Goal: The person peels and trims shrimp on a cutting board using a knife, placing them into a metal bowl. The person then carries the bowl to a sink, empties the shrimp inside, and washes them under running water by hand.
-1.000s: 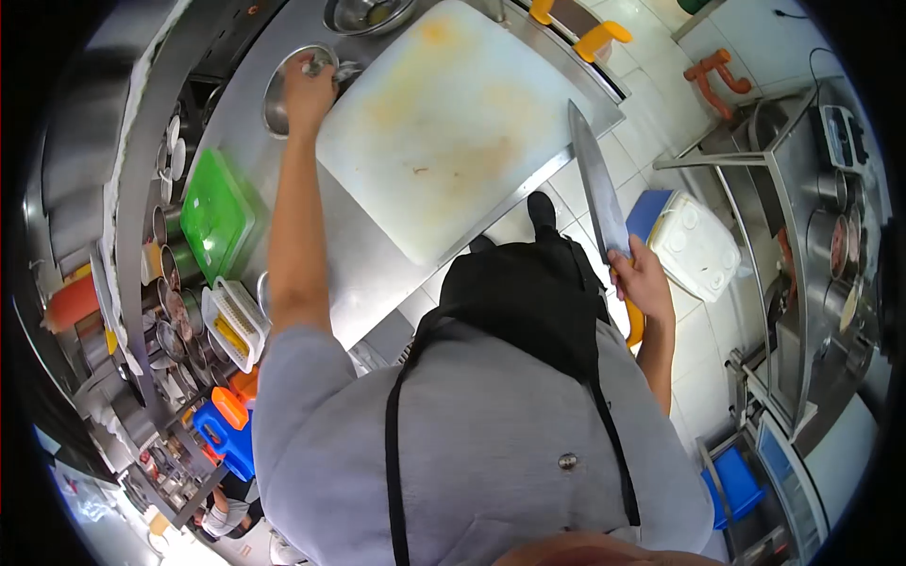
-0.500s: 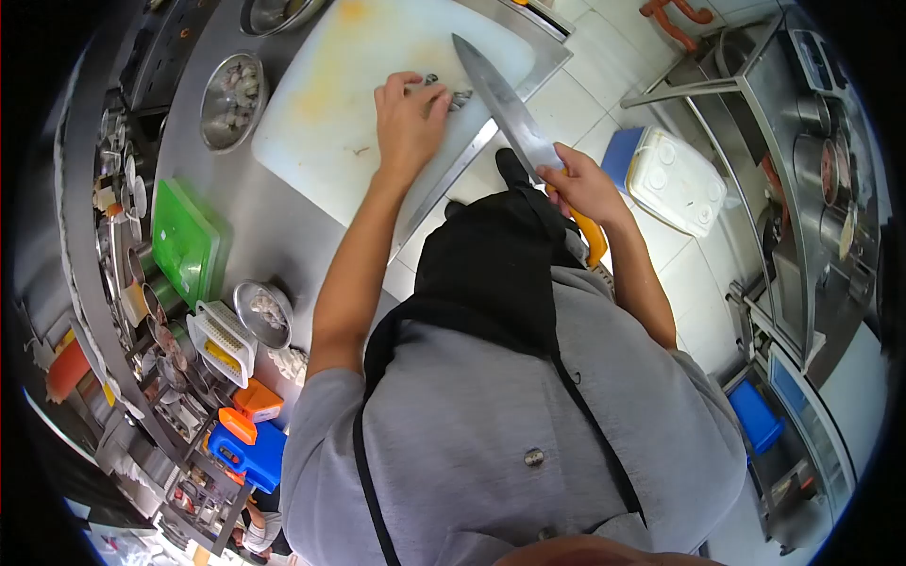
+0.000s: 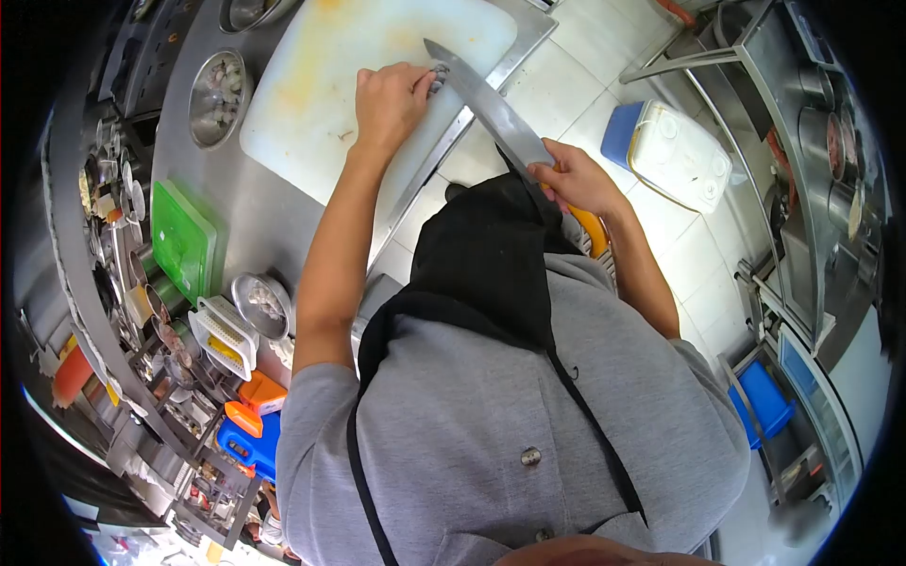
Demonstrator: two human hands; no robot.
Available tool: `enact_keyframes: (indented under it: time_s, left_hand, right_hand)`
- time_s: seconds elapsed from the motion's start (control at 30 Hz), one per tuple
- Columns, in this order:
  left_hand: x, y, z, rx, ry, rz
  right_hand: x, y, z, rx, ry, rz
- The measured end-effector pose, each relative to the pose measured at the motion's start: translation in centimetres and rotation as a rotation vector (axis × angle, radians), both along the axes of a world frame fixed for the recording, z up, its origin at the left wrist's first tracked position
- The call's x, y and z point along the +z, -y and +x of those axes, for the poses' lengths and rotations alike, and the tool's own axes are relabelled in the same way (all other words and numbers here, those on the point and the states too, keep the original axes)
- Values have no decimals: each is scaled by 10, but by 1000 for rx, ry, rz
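Note:
On the white cutting board [image 3: 311, 113], my left hand [image 3: 392, 108] has its fingers pressed together on a small grey piece of food [image 3: 438, 79] near the board's right side. My right hand [image 3: 578, 179] is closed round the yellow handle [image 3: 593, 231] of a large knife [image 3: 491, 111]. The blade points up and to the left, its tip beside the grey piece. A metal bowl [image 3: 219, 99] of greyish pieces stands left of the board. Another metal bowl [image 3: 261, 305] with pale pieces is lower left.
A green lidded container [image 3: 182, 241] and a white basket [image 3: 225, 338] stand at the left, near a blue jug [image 3: 250, 443]. On the floor at the right is a blue and white cooler [image 3: 679, 156], beside metal shelving [image 3: 746, 160]. Part of a person [image 3: 271, 528] shows at lower left.
My left hand has moved from the bowl onto the board and now holds a grey piece. The knife in my right hand has moved left, over the board's right edge. The view has shifted.

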State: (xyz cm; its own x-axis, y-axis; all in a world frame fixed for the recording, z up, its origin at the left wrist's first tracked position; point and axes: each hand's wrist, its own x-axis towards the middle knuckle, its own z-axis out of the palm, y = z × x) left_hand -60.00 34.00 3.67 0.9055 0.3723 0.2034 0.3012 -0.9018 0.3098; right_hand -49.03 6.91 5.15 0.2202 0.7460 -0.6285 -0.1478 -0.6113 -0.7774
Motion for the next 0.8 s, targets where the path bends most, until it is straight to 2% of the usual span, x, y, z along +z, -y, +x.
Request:
enact_keyframes:
  time_s: [0.07, 0.1, 0.17, 0.27, 0.37, 0.53, 0.7, 0.8]
  left_hand:
    - [-6, 4, -2, 107, 79, -208]
    - [-4, 8, -2, 105, 75, -211]
    - [0, 17, -3, 294, 14, -341]
    - [3, 28, -3, 411, 9, -380]
    - [-19, 24, -6, 461, 49, -430]
    - [-15, 26, -6, 469, 69, -467]
    - [-13, 28, -4, 474, 47, -481]
    - [-11, 27, -5, 483, 22, -459]
  right_hand:
    - [-3, 8, -8, 0, -4, -7]
    - [-3, 12, -12, 4, -3, -11]
    - [1, 18, -17, 17, -14, -32]
    - [3, 28, -30, 12, -42, -41]
    - [1, 42, -42, 1, -47, -34]
    - [4, 58, -65, -47, -49, -40]
    - [-11, 73, -87, -26, 194, 80]
    - [-6, 76, -94, -18, 235, 84]
